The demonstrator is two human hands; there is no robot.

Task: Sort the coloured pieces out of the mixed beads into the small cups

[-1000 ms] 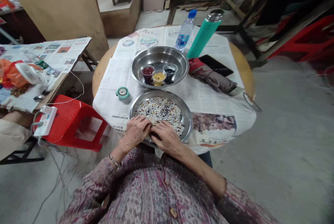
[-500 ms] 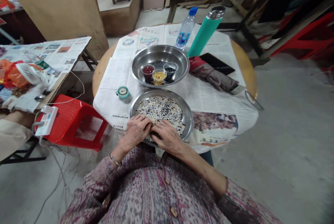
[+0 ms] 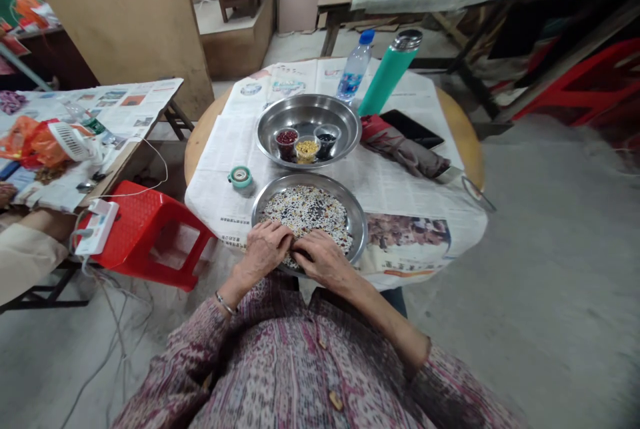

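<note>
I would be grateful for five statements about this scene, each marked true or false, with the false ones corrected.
1. The left hand and right hand are close together at the near pan. True.
2. Three cups stand in the far bowl. True.
3. The middle cup is empty. False: the middle cup holds yellow pieces.
4. The bottle is open. False: the bottle has a blue cap on.
5. The stool is red. True.
</note>
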